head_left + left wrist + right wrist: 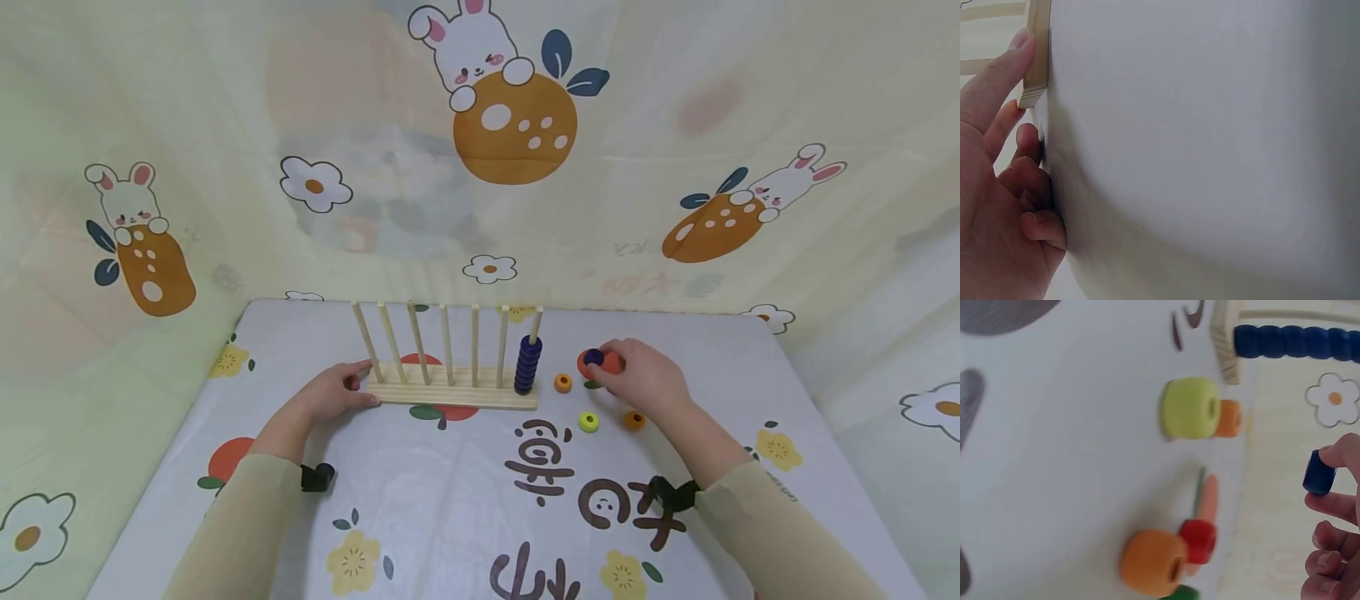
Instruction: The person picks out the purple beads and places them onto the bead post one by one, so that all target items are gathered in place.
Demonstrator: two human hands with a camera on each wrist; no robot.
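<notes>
A wooden rack [450, 395] with a row of upright pegs stands toward the back of the table. Dark blue beads [528, 365] are stacked on its rightmost peg; the other pegs are bare. My left hand [333, 393] grips the left end of the base, thumb on the front edge in the left wrist view. Between thumb and forefinger, my right hand [651, 377] pinches a dark blue bead [1319, 474], held above the table to the right of the rack. The remaining right fingers are loosely curled.
Loose beads lie right of the rack: an orange bead [562, 383], a yellow-green bead [588, 422] and another orange bead [634, 420]. The right wrist view also shows a red bead [1199, 541] and a green bead [1182, 592]. A printed cloth hangs behind.
</notes>
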